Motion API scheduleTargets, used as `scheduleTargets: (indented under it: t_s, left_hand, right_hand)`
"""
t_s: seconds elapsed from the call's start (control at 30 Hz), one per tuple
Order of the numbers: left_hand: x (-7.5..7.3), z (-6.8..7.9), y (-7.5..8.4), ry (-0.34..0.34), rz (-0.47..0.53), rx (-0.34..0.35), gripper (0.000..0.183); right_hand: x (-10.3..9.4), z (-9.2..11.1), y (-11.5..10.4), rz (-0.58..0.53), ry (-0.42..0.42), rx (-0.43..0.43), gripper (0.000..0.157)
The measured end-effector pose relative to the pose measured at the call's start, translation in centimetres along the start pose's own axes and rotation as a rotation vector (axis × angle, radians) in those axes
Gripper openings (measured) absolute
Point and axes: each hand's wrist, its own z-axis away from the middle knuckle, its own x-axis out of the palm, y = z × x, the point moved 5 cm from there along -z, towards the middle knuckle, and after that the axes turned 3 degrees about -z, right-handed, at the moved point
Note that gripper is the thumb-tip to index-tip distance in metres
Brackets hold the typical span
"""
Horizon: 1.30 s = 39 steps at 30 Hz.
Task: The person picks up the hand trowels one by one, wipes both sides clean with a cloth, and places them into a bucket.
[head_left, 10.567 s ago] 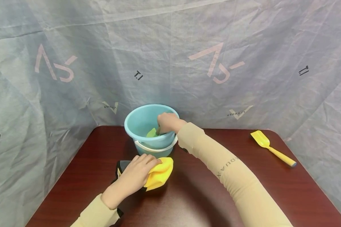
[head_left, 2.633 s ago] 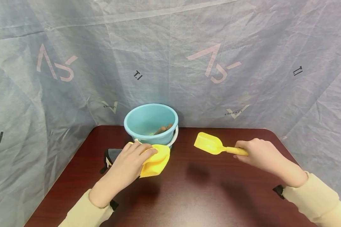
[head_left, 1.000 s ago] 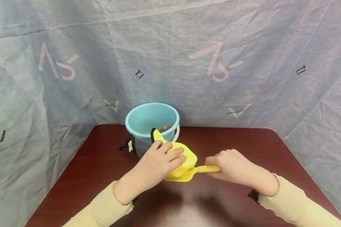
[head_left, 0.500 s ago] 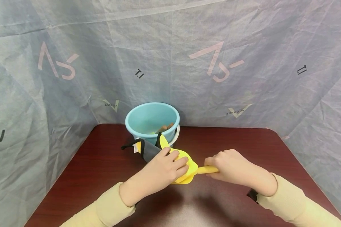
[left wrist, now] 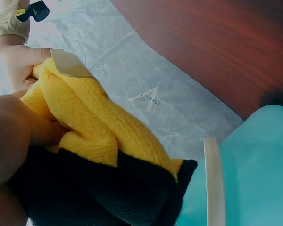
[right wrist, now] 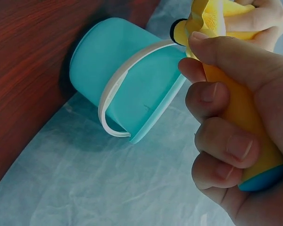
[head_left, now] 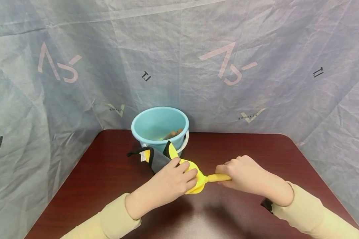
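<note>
My left hand (head_left: 170, 179) grips a two-sided cloth (head_left: 160, 161), yellow on one face and dark grey with black edging on the other. The cloth lies folded over the blade of a yellow toy shovel (head_left: 216, 178), mostly covering it. In the left wrist view, the yellow fleece (left wrist: 96, 113) bunches between thumb and fingers. My right hand (head_left: 242, 174) holds the shovel's handle, its fingers curled round it; in the right wrist view the handle (right wrist: 245, 117) ends in a blue tip. Both hands are above the table, in front of the bucket.
A light blue bucket (head_left: 148, 124) with a white handle (head_left: 184, 143) stands at the back of the table (head_left: 242, 146). Brown items (head_left: 173, 133) lie inside, with a speck of green. Grey printed sheeting (head_left: 179, 66) hangs behind and at both sides.
Earlier my right hand reached into the bucket with a green thing; later it picked up the shovel from the right and brought it to the cloth. Lately the cloth has shifted slightly along the blade.
</note>
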Motion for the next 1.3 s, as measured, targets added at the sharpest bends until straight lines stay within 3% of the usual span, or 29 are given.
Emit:
scheduleTargets:
  t_s: [0.2,0.4,0.63,0.97,1.13,1.3]
  left_hand:
    - [0.0,0.4,0.2,-0.084,0.012,0.003,0.012]
    - [-0.1,0.8,-0.1,-0.1,-0.004,0.017,0.011]
    - [-0.3,1.3,-0.6,-0.104,0.001,0.014,0.009]
    - [-0.7,2.3,-1.6,-0.065,0.009,-0.006,0.013]
    - [-0.9,2.9,-2.2,-0.057,0.009,-0.032,0.021]
    - [-1.0,3.3,-2.5,-0.055,0.012,-0.06,0.017]
  right_hand:
    - [0.0,0.2,0.0,-0.002,-0.018,0.011,0.029]
    - [-0.4,0.4,0.1,0.003,0.05,-0.027,0.027]
    - [-0.7,0.9,0.4,0.005,0.084,-0.038,0.027]
    - [-0.6,1.8,1.2,-0.003,0.046,0.001,0.024]
    - [-0.8,2.3,1.5,-0.006,0.065,0.007,0.025]
    - [-0.9,2.8,1.8,-0.022,0.084,0.011,0.027]
